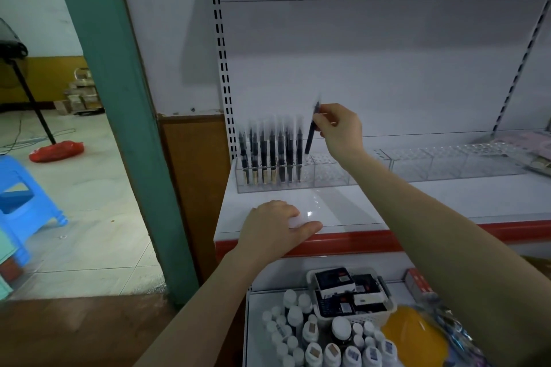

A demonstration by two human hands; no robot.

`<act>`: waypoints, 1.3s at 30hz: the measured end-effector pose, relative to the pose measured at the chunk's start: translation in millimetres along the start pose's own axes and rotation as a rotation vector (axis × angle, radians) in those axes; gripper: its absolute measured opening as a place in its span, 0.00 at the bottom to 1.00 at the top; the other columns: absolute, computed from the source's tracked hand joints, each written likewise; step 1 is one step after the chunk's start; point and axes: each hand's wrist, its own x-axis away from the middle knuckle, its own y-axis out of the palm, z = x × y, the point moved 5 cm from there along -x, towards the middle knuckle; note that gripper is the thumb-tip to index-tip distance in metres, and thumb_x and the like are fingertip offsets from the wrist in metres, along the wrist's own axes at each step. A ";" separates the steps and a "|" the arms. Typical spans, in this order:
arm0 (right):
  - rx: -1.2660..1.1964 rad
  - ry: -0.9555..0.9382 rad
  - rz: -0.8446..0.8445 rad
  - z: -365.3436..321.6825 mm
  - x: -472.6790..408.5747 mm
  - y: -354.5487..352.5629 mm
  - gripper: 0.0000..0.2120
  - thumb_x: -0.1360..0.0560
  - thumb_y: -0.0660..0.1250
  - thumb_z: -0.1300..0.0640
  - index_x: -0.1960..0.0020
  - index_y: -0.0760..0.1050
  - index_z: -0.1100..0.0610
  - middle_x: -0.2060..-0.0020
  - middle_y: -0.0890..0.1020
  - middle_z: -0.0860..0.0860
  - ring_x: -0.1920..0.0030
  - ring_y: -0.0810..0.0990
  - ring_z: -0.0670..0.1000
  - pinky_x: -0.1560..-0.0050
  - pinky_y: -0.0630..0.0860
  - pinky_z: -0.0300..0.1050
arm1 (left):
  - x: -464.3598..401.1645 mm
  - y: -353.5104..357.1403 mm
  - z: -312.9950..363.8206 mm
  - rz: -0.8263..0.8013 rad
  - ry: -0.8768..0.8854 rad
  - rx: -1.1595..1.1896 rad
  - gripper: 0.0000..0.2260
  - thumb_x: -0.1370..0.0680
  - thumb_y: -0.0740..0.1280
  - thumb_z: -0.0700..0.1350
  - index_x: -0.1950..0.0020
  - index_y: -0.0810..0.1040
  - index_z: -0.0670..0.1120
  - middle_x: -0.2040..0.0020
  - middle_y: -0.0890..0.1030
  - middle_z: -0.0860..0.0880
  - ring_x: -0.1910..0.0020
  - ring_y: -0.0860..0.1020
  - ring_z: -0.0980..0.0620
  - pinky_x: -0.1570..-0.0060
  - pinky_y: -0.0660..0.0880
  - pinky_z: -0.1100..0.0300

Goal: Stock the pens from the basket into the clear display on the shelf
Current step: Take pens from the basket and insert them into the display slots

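Note:
My right hand (340, 128) pinches a dark pen (312, 131), held nearly upright just above the clear display (334, 171) on the shelf, to the right of the filled slots. Several dark pens (269, 155) stand upright in the display's left section. My left hand (277, 229) rests flat on the white shelf (432, 199) near its red front edge, holding nothing. Below, on a lower shelf, a white basket (351, 295) holds dark and white boxes.
The display's sections to the right hold no pens. Several small white bottles (313, 340) and a yellow item (414, 334) lie beside the basket. A green post (119, 116) stands left of the shelf; a blue stool (24, 202) and a red broom (56, 150) are on the floor.

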 end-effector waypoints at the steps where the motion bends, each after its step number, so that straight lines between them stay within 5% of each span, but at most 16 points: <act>1: 0.013 -0.009 -0.006 -1.1 -1.5 0.9 0.10 0.23 0.63 0.62 0.43 0.77 0.62 0.53 0.82 0.58 0.52 0.80 0.56 0.47 0.78 0.49 | 0.1 -0.1 0.3 -0.007 0.002 -0.003 0.26 0.25 0.60 0.63 0.36 0.75 0.48 0.34 0.74 0.51 0.35 0.69 0.54 0.38 0.64 0.61; 11: 0.114 -0.053 -0.042 -7.2 -7.1 4.2 0.10 0.22 0.61 0.62 0.44 0.77 0.63 0.54 0.81 0.57 0.56 0.78 0.52 0.53 0.74 0.41 | 1.1 -1.0 1.8 -0.032 -0.006 -0.009 0.26 0.25 0.60 0.63 0.36 0.75 0.47 0.36 0.75 0.51 0.38 0.71 0.54 0.39 0.65 0.61; 22: 0.175 -0.053 -0.073 5.8 0.2 10.2 0.09 0.22 0.62 0.62 0.46 0.77 0.65 0.54 0.82 0.60 0.52 0.80 0.59 0.47 0.76 0.50 | 0.6 -0.2 0.1 -0.047 -0.014 0.001 0.26 0.25 0.60 0.63 0.38 0.77 0.45 0.37 0.76 0.49 0.38 0.71 0.53 0.39 0.66 0.59; 31: 0.113 -0.113 0.023 -9.0 -4.7 3.0 0.10 0.22 0.61 0.62 0.43 0.76 0.63 0.56 0.79 0.54 0.55 0.76 0.51 0.51 0.73 0.39 | 0.0 0.6 -0.2 -0.047 -0.010 -0.003 0.26 0.25 0.60 0.64 0.38 0.76 0.46 0.38 0.76 0.50 0.39 0.71 0.53 0.38 0.67 0.58; 39: 0.206 0.005 -0.091 15.7 -4.6 14.8 0.10 0.23 0.62 0.62 0.44 0.77 0.64 0.52 0.82 0.59 0.51 0.80 0.57 0.53 0.72 0.41 | -0.7 1.1 -1.3 -0.054 -0.021 -0.001 0.27 0.25 0.60 0.64 0.34 0.74 0.48 0.32 0.72 0.51 0.34 0.68 0.53 0.35 0.62 0.58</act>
